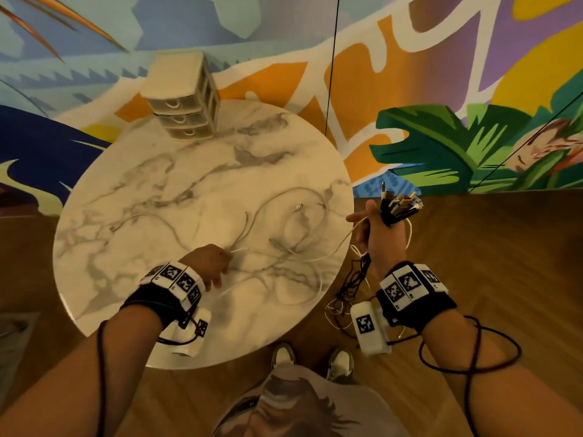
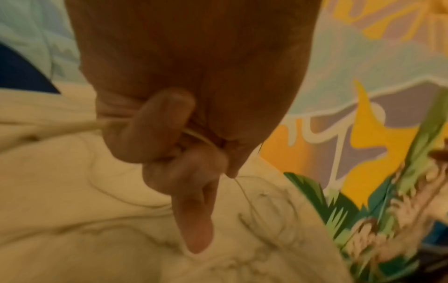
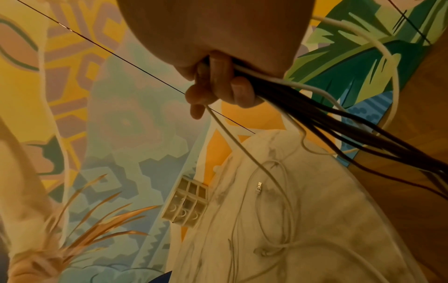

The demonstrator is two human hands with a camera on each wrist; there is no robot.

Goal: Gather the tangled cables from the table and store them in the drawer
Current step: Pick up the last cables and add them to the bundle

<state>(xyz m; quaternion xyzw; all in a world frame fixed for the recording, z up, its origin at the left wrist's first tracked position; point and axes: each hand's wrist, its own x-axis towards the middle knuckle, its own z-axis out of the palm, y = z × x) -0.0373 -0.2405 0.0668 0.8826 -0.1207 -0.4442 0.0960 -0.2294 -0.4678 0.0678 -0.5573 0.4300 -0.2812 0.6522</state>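
Several white cables (image 1: 293,234) lie tangled in loops on the round marble table (image 1: 151,171). My left hand (image 1: 209,263) is low over the table's near side and pinches one white cable (image 2: 244,193) between curled fingers (image 2: 191,216). My right hand (image 1: 381,234) is raised beyond the table's right edge and grips a bundle of black and white cables (image 3: 339,118); their plugs (image 1: 400,203) stick up above the fist and the strands hang down toward the floor. One white cable (image 3: 237,145) runs from this hand down to the table. A small beige drawer unit (image 1: 186,96) with three shut drawers stands at the table's far edge.
A colourful mural wall (image 1: 441,89) rises behind the table. Wooden floor (image 1: 504,247) lies to the right and below. My shoes (image 1: 315,361) stand close to the table's near edge. A thin dark line (image 1: 331,74) hangs down in front of the wall.
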